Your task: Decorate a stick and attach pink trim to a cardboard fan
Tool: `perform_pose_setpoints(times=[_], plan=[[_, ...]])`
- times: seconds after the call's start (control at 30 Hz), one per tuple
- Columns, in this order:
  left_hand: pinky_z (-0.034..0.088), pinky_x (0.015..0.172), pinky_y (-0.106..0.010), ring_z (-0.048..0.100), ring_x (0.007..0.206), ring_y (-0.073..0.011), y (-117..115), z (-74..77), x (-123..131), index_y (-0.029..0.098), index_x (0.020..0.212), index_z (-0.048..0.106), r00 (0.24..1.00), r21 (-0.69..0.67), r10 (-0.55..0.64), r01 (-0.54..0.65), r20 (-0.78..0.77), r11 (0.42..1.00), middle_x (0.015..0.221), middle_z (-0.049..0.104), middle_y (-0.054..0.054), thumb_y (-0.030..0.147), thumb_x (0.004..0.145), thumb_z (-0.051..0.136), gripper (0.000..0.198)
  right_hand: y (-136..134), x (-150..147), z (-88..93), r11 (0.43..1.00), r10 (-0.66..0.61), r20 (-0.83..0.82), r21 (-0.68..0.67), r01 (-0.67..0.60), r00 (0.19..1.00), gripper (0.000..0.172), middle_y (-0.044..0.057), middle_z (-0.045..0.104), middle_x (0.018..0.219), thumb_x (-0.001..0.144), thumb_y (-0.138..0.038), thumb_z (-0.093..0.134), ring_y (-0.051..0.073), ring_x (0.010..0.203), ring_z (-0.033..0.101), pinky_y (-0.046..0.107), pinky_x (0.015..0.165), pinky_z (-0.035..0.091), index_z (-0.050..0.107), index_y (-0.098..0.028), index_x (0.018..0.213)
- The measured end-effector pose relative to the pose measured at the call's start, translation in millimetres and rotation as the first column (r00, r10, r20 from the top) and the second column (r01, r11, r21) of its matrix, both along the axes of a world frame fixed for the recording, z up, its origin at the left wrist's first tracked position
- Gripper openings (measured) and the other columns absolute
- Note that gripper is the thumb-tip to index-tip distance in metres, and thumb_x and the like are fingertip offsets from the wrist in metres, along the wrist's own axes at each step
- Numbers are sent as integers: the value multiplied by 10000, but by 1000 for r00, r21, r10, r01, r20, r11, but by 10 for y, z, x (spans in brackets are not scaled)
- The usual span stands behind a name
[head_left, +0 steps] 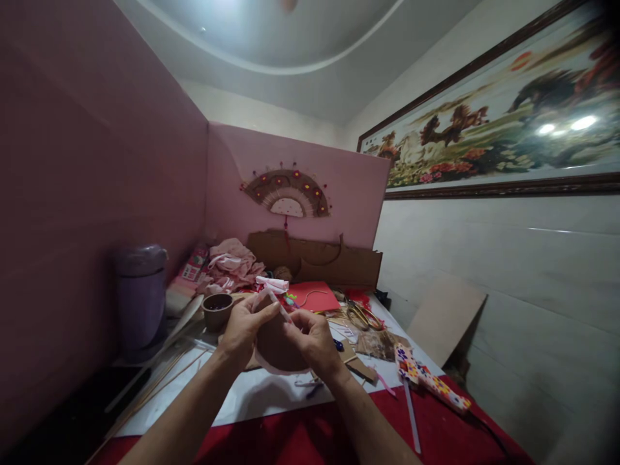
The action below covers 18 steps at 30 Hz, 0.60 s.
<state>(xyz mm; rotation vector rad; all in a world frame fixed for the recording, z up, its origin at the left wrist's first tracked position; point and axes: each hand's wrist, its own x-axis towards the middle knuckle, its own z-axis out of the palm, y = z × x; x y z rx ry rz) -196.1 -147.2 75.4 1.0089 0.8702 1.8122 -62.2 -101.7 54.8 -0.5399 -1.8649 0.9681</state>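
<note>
Between my two hands is a brown cardboard piece (pixel 278 345) with a rounded lower edge and a pale fabric border, held up over the table. My left hand (pixel 242 326) grips its upper left side, the thumb lying along the pale edging. On the upper right edge, the fingers of my right hand (pixel 310 332) are pinched together. Just behind my hands sits a rolled bit of pink and white cloth (pixel 272 285). A small brown cup (pixel 217 312) with dark contents stands left of my left hand.
A floral glue gun (pixel 431 378) lies at the right with a clear glue stick. Scissors (pixel 361 316), red paper (pixel 317 296) and pink cloth (pixel 235 261) lie farther back. A purple bin (pixel 141 303) stands left. A decorated fan (pixel 290 194) hangs on the pink panel.
</note>
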Motion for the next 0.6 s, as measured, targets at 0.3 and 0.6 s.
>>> perform_pose_setpoints(times=[0.3,0.6], plan=[[443,540,-203,587,550,-118,32,-48,-3,122,707,651,1000,8,14,-14,-2,1000,639,677,-17,216,544,783,230,54,16,29,998,55,-17,-37,-56,998,267,-30,456,578,769,-391,569,100,550,377,229,526,303,580,-144,668],[452,566,-218,603,573,-132,10,-37,31,132,771,665,999,-3,-37,37,29,999,670,684,-19,237,541,797,285,117,10,-5,999,20,-30,-25,-21,999,322,-34,449,564,780,-437,569,99,536,379,226,503,293,575,-155,624]])
